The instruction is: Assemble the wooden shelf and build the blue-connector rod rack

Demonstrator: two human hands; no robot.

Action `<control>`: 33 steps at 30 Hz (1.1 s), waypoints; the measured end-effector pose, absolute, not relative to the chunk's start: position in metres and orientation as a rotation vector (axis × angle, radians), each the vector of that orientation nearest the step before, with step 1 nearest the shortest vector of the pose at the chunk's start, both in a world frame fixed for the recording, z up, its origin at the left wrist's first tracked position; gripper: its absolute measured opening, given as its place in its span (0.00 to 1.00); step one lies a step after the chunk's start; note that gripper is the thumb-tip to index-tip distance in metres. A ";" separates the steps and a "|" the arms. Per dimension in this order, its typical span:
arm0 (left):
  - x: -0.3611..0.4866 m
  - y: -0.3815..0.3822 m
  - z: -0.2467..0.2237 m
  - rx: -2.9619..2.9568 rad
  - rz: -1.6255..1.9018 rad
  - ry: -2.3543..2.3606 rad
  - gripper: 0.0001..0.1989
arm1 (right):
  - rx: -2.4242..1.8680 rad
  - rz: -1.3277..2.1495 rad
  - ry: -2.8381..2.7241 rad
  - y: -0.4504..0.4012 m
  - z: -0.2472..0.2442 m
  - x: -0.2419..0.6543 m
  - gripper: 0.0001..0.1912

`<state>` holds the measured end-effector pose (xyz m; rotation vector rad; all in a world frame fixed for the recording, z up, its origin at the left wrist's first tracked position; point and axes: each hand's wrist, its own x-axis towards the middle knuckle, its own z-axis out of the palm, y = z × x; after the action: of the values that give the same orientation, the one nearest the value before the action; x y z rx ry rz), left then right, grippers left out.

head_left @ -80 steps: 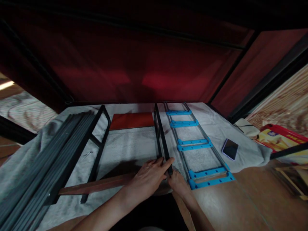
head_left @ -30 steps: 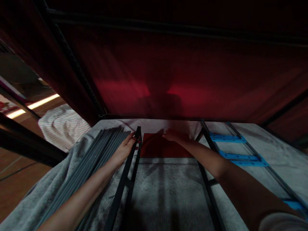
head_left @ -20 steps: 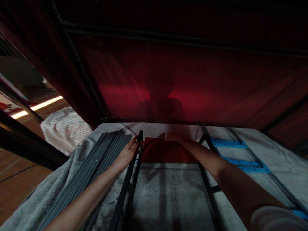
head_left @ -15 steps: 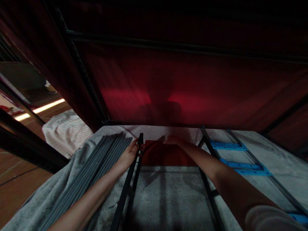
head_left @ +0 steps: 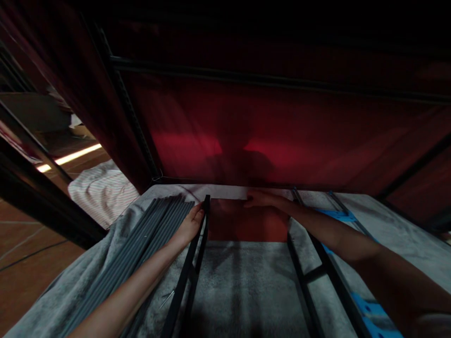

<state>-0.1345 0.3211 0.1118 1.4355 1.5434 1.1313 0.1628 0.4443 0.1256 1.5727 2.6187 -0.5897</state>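
A flat red-brown panel point(head_left: 248, 225) spans the gap between two black metal side frames. The fingers of my left hand point(head_left: 191, 224) are wrapped around the upper end of the left side frame point(head_left: 186, 277), beside the panel's left edge. My right hand point(head_left: 260, 199) is closed at the panel's far edge, its thumb on the near side; the other fingers are dim and partly hidden. Under my right forearm stands the right side frame point(head_left: 315, 272), partly covered by the arm.
Several grey tubes point(head_left: 136, 260) lie in a bundle on the grey blanket point(head_left: 246, 291). A small thin metal piece point(head_left: 167, 297) rests by the left frame. To the right are blue-and-dark rail parts point(head_left: 375, 314). Red cloth point(head_left: 299, 136) hangs behind, with black bars.
The panel's far edge sits higher between the frames. My right hand has moved slightly up, its forearm outward, and the right side frame now shows more. My left hand keeps its grip.
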 end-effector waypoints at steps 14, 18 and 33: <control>-0.125 0.303 0.112 0.896 1.225 1.147 0.21 | 1.663 -0.551 2.917 0.338 0.143 0.164 0.20; -0.124 0.302 0.110 0.878 1.233 1.168 0.19 | 1.690 -0.542 2.942 0.329 0.140 0.164 0.18; -0.123 0.305 0.104 0.907 1.249 1.219 0.27 | 1.471 -0.482 3.011 0.326 0.140 0.121 0.18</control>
<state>-0.1229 0.3046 0.1036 0.9072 1.2185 1.2488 0.1206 0.3258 0.1404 1.4707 3.0110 -0.4824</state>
